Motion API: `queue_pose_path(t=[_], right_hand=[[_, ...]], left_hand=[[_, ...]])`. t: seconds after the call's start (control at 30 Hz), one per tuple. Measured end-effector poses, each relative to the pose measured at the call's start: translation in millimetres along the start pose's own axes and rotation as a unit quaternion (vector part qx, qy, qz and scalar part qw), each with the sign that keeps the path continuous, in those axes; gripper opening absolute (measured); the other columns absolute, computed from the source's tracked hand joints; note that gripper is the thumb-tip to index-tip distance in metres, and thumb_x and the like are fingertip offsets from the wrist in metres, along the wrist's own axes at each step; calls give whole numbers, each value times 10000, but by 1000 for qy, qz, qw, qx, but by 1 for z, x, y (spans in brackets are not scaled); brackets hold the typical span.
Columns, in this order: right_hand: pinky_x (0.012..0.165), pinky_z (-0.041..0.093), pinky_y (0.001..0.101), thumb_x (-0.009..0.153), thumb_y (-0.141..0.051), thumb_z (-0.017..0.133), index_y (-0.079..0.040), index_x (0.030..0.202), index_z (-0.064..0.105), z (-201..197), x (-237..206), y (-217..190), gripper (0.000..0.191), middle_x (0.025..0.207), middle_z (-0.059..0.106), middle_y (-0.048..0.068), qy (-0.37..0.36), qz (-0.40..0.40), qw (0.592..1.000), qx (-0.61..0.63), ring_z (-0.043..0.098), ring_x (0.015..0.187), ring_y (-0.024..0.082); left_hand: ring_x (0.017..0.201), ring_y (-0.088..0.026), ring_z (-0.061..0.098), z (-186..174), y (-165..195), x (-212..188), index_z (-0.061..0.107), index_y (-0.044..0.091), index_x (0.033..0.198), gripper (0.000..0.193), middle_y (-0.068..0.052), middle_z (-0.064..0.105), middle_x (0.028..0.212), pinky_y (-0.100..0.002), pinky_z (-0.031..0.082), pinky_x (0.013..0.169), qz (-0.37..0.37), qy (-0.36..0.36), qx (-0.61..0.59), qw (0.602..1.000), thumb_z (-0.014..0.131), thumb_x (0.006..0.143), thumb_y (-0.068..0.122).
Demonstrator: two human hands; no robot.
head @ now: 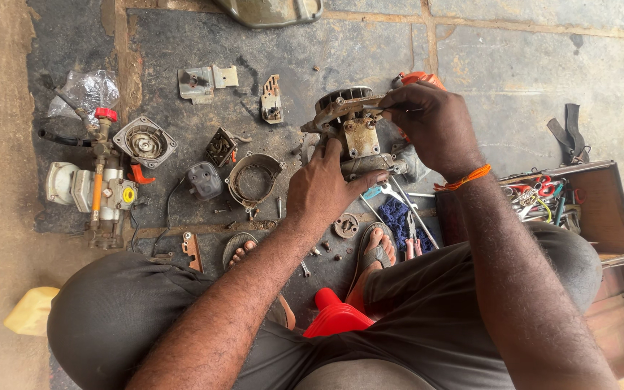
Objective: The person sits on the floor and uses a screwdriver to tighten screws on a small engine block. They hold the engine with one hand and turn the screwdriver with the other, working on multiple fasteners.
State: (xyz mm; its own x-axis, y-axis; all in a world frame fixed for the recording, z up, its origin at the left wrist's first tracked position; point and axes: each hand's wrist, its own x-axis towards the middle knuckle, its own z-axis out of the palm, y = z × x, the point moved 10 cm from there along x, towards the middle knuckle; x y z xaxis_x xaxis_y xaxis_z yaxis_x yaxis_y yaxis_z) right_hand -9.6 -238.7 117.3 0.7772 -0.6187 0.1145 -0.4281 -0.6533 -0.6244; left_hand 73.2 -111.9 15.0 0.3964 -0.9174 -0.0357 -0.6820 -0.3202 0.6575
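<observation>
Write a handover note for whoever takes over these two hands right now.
Left hand grips the small engine block from the near side, steadying it on the stone floor. Right hand pinches a thin tool at the block's top.
Done: engine largely stripped; recoil cover, round housing, black cylinder and brackets lie to the left.
Left: the block is still partly assembled. Loose screws lie by the feet; toolbox on the right.

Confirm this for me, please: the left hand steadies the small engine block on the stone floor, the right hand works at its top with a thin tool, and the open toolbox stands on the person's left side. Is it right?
Not quite. The head view shows the toolbox on the person's right side, not the left. The rest holds: the left hand steadies the engine block on the stone floor, and the right hand works at its top with a thin tool.
</observation>
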Motion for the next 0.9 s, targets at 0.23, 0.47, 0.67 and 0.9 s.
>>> queue_pose_path(t=[0.23, 0.47, 0.67, 0.9], right_hand=[[764, 610, 334, 941, -78, 784, -73, 1099, 771, 5, -1, -9, 158, 991, 752, 69, -8, -23, 998, -59, 746, 864, 177], [807, 626, 338, 963, -60, 755, -74, 1110, 766, 7, -1, -14, 148, 1046, 749, 82, -4, -54, 996, -71, 760, 929, 202], [764, 610, 367, 950, -99, 777, -74, 1098, 773, 9, -3, -21, 150, 1035, 730, 95, -6, -60, 993, -104, 752, 891, 235], [772, 601, 386, 964, -107, 749, -86, 1077, 775, 16, -5, -28, 118, 1047, 727, 91, -14, -81, 987, -138, 739, 914, 256]], left_hand=[[882, -348, 767, -1, 1, 0, 487, -15, 1266, 995, -247, 641, 1085, -426, 668, 560, 7, 3, 6, 1000, 586, 798, 857], [900, -344, 769, 2, -1, 1, 477, -10, 1296, 1014, -244, 637, 1118, -424, 668, 575, -1, -9, 5, 1000, 566, 794, 866], [919, -351, 763, 4, -2, 2, 466, -7, 1324, 1039, -253, 625, 1150, -422, 670, 575, -6, -19, 9, 1000, 554, 786, 877], [933, -351, 759, 3, -2, 0, 436, -17, 1372, 1080, -260, 614, 1185, -424, 674, 561, -10, -20, 11, 1000, 559, 779, 878]])
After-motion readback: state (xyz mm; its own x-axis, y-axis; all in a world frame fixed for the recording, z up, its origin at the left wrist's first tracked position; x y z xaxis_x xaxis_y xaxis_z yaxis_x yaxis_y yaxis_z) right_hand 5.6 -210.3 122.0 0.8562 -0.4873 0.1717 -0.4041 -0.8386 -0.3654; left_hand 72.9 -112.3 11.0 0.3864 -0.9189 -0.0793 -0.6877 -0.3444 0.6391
